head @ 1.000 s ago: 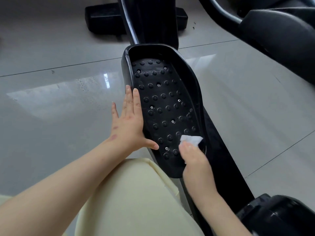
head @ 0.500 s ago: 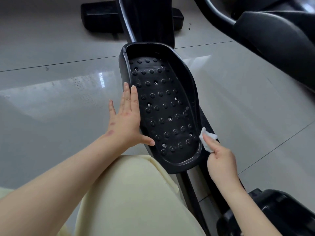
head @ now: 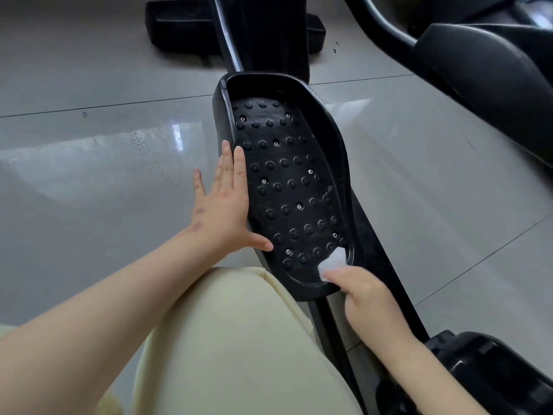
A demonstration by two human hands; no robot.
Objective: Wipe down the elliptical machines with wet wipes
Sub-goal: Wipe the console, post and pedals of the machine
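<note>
From the head camera, looking down over the person's arms: a long black plastic foot pedal [head: 338, 145] of the elliptical machine, its tread covered in round raised studs and ringed by a raised rim, runs away from the viewer above a glossy grey tiled floor [head: 89, 175].

The left hand [head: 223, 205] lies flat with straight fingers along the pedal's left rim. Its thumb is spread sideways onto the studded tread near the close end, and it grasps nothing.

The right hand [head: 363, 298] comes in from the lower right with its fingers curled, pinching a small crumpled white wet wipe [head: 332, 262]. The wipe is pressed into the near right corner of the pedal, just inside the rim where the tread meets the wall.

A knee in pale cream fabric [head: 233, 339] fills the lower middle, just below the pedal's near end.

Under the pedal a black rail [head: 377, 250] slants toward a shiny black housing [head: 493, 369] at the lower right. Beyond the pedal's far end stands a black upright post [head: 269, 34] with a black base foot [head: 179, 28] on the floor, and another dark moulded machine part [head: 493, 85] crosses the upper right corner.
</note>
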